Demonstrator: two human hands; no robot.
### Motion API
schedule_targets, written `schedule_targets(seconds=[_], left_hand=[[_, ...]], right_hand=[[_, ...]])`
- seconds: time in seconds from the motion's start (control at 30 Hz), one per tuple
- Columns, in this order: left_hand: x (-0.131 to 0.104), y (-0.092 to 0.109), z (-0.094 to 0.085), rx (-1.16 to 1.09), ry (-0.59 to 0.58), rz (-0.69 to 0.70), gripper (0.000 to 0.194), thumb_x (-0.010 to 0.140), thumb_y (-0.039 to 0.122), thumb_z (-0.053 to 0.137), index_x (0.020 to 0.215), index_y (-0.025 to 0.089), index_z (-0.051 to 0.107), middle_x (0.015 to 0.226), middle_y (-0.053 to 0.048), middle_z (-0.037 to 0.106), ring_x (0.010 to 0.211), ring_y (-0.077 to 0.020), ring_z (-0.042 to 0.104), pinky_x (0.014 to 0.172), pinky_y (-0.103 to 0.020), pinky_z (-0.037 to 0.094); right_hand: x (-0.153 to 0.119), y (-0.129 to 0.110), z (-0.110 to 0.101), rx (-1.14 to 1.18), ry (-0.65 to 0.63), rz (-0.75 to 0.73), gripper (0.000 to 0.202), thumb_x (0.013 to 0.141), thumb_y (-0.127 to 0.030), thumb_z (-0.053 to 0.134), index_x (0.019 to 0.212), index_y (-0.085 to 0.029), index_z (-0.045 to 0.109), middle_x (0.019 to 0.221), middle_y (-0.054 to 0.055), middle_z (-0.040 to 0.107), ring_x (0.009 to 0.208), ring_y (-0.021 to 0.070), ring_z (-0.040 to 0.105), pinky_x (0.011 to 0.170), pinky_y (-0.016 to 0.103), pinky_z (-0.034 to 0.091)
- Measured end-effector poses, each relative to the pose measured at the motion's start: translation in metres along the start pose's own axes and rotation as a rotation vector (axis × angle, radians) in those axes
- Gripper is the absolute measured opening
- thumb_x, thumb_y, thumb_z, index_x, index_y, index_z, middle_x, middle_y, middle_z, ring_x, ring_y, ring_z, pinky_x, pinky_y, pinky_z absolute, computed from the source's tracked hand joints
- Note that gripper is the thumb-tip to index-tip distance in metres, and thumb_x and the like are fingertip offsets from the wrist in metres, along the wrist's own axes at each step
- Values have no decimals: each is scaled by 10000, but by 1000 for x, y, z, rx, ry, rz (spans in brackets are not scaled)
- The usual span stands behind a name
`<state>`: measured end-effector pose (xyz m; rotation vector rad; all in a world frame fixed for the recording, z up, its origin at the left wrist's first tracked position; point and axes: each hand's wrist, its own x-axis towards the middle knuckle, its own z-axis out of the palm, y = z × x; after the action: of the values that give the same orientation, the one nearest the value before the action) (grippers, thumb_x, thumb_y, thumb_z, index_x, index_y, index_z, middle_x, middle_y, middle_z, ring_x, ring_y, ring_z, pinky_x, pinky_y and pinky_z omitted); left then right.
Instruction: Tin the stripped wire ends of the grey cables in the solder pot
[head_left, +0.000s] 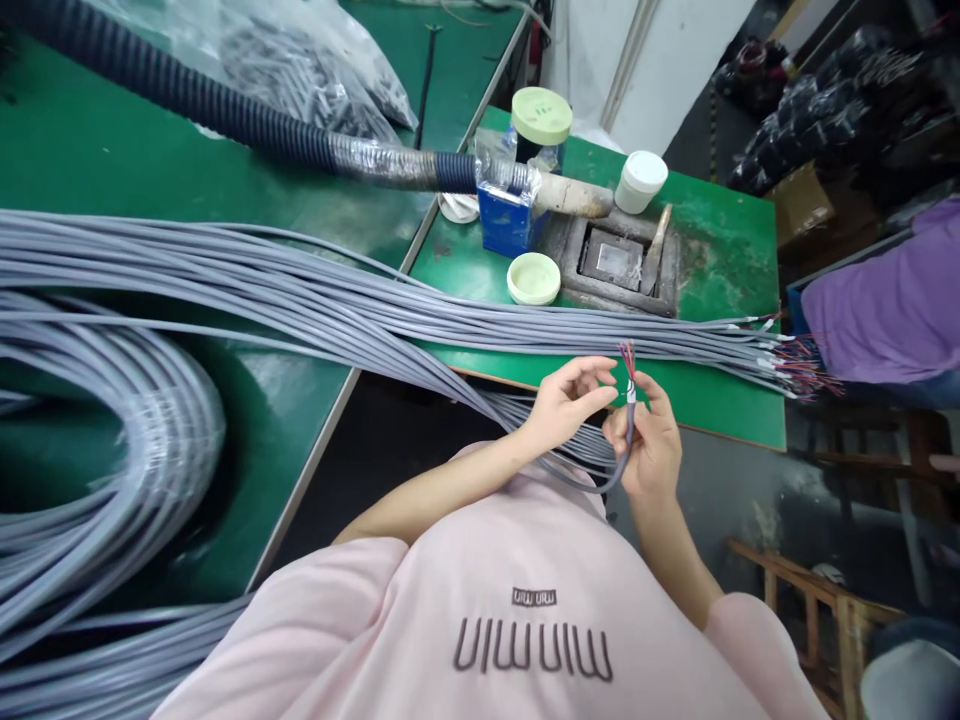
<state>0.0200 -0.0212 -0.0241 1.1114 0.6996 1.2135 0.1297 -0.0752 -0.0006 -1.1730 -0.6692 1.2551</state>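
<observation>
My right hand (654, 445) grips a grey cable (627, 450) just below its stripped end, which points up. Thin red and dark wires (628, 362) fan out above a white band at the cable's end. To the left of these wires is my left hand (571, 402), its thumb and fingers apart and slightly curled, with nothing seen between them. The held cable bends down in a loop toward my lap. Behind my hands lies a thick bundle of grey cables (525, 325) across the green table, its stripped wire ends (806, 368) at the right.
A small square metal pot (616, 262) holds a spatula-like stick (657, 245). Around it are a white jar (641, 182), a pale green lid (533, 278), a blue box (510, 218) and a black ribbed hose (285, 135). Coiled cables (169, 440) lie left. Someone in purple (889, 290) is at right.
</observation>
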Motion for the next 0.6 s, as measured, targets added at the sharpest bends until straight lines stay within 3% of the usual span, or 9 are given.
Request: schedule_targets(seconds=[0.13,0.23,0.33,0.47,0.6], left_hand=[[-3,4,-3,-286,-267,-310,372,842,451,645,1029,129,665,580,12,600,498,-109,587,547,-247,491],[-3,8,-10,-335,-303,-367,308,782,411,726,900,127,708,672,-17,663,602,-110,632,647,-249,518],[-5,10,-14,-329,-415,-441,281,737,387,773,853,133,735,757,-40,706,704,-108,652,730,-231,513],[-8,12,-14,-353,-542,-517,318,712,411,788,855,132,738,759,-51,710,706,-125,655,730,-255,525],[-9,16,-16,-335,-518,-509,321,709,413,790,845,127,737,738,-48,701,689,-120,644,713,-247,520]], right_hand=[[-1,-2,-12,-114,-80,51,348,812,-375,668,1143,-298,596,581,-58,573,476,115,501,447,232,394],[8,-14,-31,-337,-150,16,259,780,-360,704,1019,-259,698,671,-17,636,601,141,579,579,282,477],[19,-34,-38,-560,-169,-116,177,818,-370,658,887,-242,759,700,3,643,661,143,576,644,291,466],[24,-50,-19,-597,-288,-122,116,785,-330,694,779,-248,775,709,7,632,671,146,568,630,291,444],[28,-45,0,-442,-204,-182,85,726,-244,732,644,-242,756,592,-12,572,584,121,508,557,270,385]])
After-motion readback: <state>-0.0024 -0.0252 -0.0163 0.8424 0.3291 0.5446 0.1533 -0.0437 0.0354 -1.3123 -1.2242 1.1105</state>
